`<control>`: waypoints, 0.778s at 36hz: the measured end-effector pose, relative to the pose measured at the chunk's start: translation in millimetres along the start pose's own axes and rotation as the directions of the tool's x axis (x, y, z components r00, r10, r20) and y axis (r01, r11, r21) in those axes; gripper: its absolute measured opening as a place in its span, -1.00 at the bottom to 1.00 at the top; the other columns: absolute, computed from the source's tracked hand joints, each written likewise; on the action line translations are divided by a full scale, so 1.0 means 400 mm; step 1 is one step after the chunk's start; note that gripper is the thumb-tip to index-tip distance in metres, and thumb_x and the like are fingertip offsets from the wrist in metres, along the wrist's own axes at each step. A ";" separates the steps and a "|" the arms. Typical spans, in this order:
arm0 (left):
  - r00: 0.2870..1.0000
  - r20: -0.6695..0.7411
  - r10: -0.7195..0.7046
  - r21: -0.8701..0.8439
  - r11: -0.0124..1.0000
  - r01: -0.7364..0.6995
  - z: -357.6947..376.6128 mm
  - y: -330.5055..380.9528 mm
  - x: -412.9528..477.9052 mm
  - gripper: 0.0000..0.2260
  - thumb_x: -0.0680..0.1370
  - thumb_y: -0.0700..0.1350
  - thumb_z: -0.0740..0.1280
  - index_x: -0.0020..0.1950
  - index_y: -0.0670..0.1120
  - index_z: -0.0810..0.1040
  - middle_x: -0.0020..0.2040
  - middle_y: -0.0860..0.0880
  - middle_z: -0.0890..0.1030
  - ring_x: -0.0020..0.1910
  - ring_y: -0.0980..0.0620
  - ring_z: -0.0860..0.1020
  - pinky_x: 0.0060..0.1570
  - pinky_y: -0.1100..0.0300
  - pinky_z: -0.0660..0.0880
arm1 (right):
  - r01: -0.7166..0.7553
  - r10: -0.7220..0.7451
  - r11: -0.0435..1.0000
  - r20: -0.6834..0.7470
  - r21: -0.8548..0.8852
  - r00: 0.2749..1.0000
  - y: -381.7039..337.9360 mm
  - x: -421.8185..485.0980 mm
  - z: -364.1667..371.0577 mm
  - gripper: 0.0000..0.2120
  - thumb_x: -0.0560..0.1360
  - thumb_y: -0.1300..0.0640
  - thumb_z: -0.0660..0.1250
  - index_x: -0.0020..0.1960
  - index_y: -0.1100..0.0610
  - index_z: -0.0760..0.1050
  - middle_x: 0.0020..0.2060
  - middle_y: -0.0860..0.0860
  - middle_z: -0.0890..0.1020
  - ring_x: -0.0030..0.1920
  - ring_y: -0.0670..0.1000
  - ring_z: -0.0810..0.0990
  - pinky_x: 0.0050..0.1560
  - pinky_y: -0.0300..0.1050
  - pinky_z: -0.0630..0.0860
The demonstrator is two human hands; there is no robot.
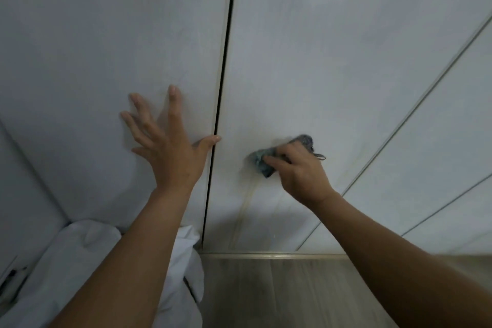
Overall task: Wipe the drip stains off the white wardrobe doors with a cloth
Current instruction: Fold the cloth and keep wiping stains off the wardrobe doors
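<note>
Two white wardrobe doors fill the view, the left door (106, 48) and the right door (332, 61), split by a dark vertical gap. My left hand (167, 146) presses flat on the left door with fingers spread, its thumb at the gap. My right hand (298, 168) grips a bunched blue-grey cloth (263, 162) against the right door. A pale yellowish drip stain (246, 205) runs down the right door from just under the cloth toward the door's bottom edge.
White bedding (85, 261) lies bunched at the lower left, against the left door. A wood-look floor (279, 295) starts below the metal bottom rail (266, 256). More white panels with thin seams (439, 141) stand at the right.
</note>
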State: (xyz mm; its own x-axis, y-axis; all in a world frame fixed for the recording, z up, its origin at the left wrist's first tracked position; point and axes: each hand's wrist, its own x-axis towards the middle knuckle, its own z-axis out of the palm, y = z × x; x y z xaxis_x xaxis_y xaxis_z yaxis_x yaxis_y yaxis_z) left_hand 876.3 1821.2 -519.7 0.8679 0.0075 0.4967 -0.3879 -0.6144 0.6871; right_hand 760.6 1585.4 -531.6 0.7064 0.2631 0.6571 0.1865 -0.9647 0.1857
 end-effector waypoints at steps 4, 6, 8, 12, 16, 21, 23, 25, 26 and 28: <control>1.000 -0.017 0.019 0.010 1.000 -0.019 -0.001 0.003 -0.005 0.04 0.34 0.32 0.53 0.65 0.26 -0.03 0.67 -0.25 -0.18 0.60 -0.42 -0.20 0.29 -0.67 0.10 | -0.162 0.152 0.987 -0.317 -0.006 0.936 0.063 0.065 -0.085 -0.83 0.50 0.40 0.39 0.01 0.24 0.71 -0.14 0.21 0.59 -0.12 0.19 0.50 -0.09 -0.03 0.43; 1.000 -0.024 0.018 0.003 1.000 -0.018 -0.003 0.000 -0.007 0.03 0.34 0.31 0.53 0.66 0.23 0.01 0.67 -0.25 -0.16 0.61 -0.41 -0.19 0.32 -0.65 0.10 | -0.183 0.187 0.982 -0.366 0.044 0.912 0.083 0.070 -0.091 -0.82 0.50 0.43 0.39 -0.01 0.25 0.72 -0.14 0.21 0.58 -0.11 0.17 0.48 -0.03 -0.06 0.37; 1.000 -0.030 0.007 0.006 1.000 -0.007 0.001 0.001 -0.011 0.03 0.34 0.32 0.52 0.66 0.24 0.01 0.67 -0.24 -0.16 0.62 -0.39 -0.19 0.32 -0.65 0.11 | -0.161 0.165 0.986 -0.331 0.041 0.929 0.088 0.043 -0.070 -0.84 0.49 0.43 0.41 -0.02 0.26 0.71 -0.14 0.22 0.59 -0.13 0.19 0.50 -0.04 -0.03 0.38; 0.999 -0.019 -0.028 0.004 1.000 0.028 0.019 -0.007 -0.029 0.03 0.31 0.39 0.43 0.65 0.28 -0.05 0.67 -0.22 -0.17 0.63 -0.33 -0.19 0.27 -0.70 0.08 | -0.067 0.069 0.997 -0.060 0.049 0.996 0.089 -0.080 -0.004 -0.84 0.48 0.41 0.44 0.00 0.24 0.71 -0.14 0.18 0.59 -0.16 0.19 0.50 -0.17 0.05 0.48; 0.998 0.053 -0.021 0.054 0.998 0.018 0.038 -0.026 -0.069 0.10 0.29 0.34 0.49 0.66 0.25 -0.11 0.66 -0.24 -0.18 0.63 -0.33 -0.19 0.24 -0.72 0.09 | -0.080 0.080 0.996 0.016 0.044 0.997 0.103 -0.104 -0.026 -0.84 0.49 0.37 0.42 0.01 0.23 0.71 -0.11 0.16 0.60 -0.13 0.19 0.52 -0.19 0.06 0.54; 0.999 0.037 0.010 0.030 0.999 -0.011 0.044 -0.035 -0.060 0.06 0.28 0.35 0.42 0.65 0.24 -0.07 0.65 -0.29 -0.17 0.61 -0.41 -0.19 0.30 -0.66 0.12 | -0.307 0.300 0.950 -0.404 0.049 0.864 0.160 0.000 -0.158 -0.83 0.51 0.36 0.36 0.03 0.29 0.71 -0.10 0.22 0.60 -0.01 0.13 0.47 0.03 -0.12 0.41; 0.999 0.026 0.024 0.024 0.999 -0.025 0.049 -0.035 -0.059 0.04 0.29 0.35 0.41 0.65 0.24 -0.07 0.65 -0.31 -0.16 0.60 -0.43 -0.18 0.33 -0.62 0.08 | -0.329 0.314 0.943 -0.459 0.049 0.831 0.182 0.011 -0.176 -0.79 0.48 0.43 0.35 0.04 0.29 0.70 -0.11 0.21 0.59 -0.01 0.13 0.47 0.02 -0.11 0.41; 0.999 0.006 0.038 0.023 0.999 -0.038 0.052 -0.037 -0.062 0.04 0.30 0.32 0.46 0.65 0.21 -0.03 0.65 -0.32 -0.15 0.60 -0.44 -0.18 0.38 -0.57 0.04 | -0.303 0.284 0.952 -0.464 0.035 0.839 0.186 -0.006 -0.153 -0.80 0.49 0.44 0.36 0.02 0.30 0.70 -0.12 0.21 0.58 -0.05 0.16 0.48 -0.02 -0.06 0.42; 0.999 -0.001 0.043 0.024 0.999 -0.043 0.053 -0.036 -0.062 0.05 0.31 0.30 0.49 0.66 0.20 -0.01 0.65 -0.32 -0.15 0.60 -0.43 -0.18 0.39 -0.56 0.04 | -0.285 0.264 0.958 -0.444 0.020 0.856 0.184 -0.025 -0.129 -0.84 0.49 0.44 0.37 0.00 0.31 0.69 -0.14 0.21 0.58 -0.08 0.18 0.49 -0.03 -0.05 0.41; 0.999 -0.001 0.035 0.017 0.999 -0.035 0.057 -0.035 -0.061 0.05 0.31 0.27 0.52 0.66 0.20 -0.01 0.65 -0.30 -0.16 0.61 -0.42 -0.19 0.40 -0.56 0.06 | -0.263 0.244 0.965 -0.361 -0.003 0.900 0.172 -0.083 -0.069 -0.85 0.46 0.46 0.38 -0.04 0.31 0.66 -0.15 0.22 0.57 -0.13 0.20 0.50 -0.07 0.00 0.42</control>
State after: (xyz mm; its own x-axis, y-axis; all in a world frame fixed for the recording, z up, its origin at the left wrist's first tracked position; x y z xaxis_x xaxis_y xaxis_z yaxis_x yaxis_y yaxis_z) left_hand 867.6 1811.8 -553.6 0.8533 -0.0134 0.5213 -0.4129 -0.6279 0.6597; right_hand 731.1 1510.7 -520.4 0.4345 0.0045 0.9006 -0.0076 -0.9999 0.0086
